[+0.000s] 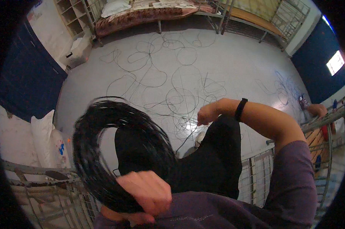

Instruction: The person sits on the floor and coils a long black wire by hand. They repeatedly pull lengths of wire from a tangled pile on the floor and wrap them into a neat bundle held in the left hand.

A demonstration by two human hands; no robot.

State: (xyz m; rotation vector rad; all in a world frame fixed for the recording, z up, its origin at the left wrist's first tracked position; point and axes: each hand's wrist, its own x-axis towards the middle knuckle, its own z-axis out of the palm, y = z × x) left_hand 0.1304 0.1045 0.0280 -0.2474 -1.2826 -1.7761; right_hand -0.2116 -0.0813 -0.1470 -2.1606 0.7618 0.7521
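Observation:
My left hand [146,191] is closed around the lower part of a thick coil of thin black cable [89,151], which stands tilted over my left thigh. Bent inward above my right knee, my right hand [208,113] has its fingers curled together, with a black band on the wrist. A strand of dark cable [186,138] runs from near that hand down between my legs; the fingertips are too blurred to tell a firm grip. Beyond my knees, long loose loops of thin cable [181,100] lie spread over the grey floor.
A metal-framed bed [143,17] with a brown blanket spans the far side. At the left stand a clear plastic bin [78,53] and dark blue doors [26,68]. Bluish tangled strands [284,88] and another person's hand [318,109] are at the right, near a metal rail [321,120].

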